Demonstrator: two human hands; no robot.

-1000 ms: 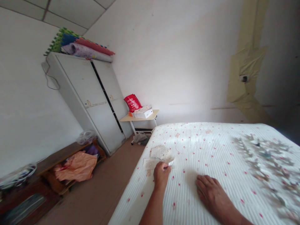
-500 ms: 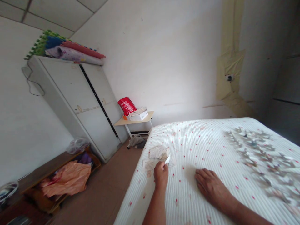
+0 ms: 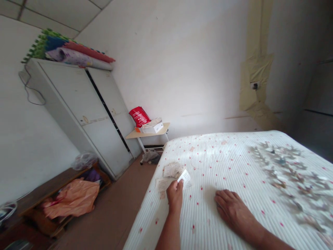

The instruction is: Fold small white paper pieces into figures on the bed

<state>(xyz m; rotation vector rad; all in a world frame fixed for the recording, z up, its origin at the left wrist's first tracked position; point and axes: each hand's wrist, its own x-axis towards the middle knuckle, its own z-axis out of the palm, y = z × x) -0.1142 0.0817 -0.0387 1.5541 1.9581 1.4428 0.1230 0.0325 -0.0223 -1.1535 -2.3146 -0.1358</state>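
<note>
My left hand (image 3: 174,193) pinches a small printed slip of paper (image 3: 185,177) between thumb and fingers, lifted a little over the bed's left side. Under and beside it lie other printed paper slips (image 3: 170,170), partly overlapping on the quilted sheet. My right hand (image 3: 231,208) rests palm down on the white, red-dotted bedspread (image 3: 215,163), holding nothing, its fingers lying flat. Off to the right of it, many small white folded-looking paper pieces (image 3: 291,180) are laid out in rows; they look blurred, so their exact shape is unclear.
Beyond the bed's left corner is a small table (image 3: 132,134) with a red bag (image 3: 139,116) and a white box (image 3: 153,128). A grey cabinet (image 3: 78,90) carries rolled mats (image 3: 78,55). A low wooden bench (image 3: 49,187) holds an orange plastic bag (image 3: 73,198).
The slip in my left hand has turned so its printed face shows more. That hand has shifted slightly left and down in view. My right hand stays about where it was.
</note>
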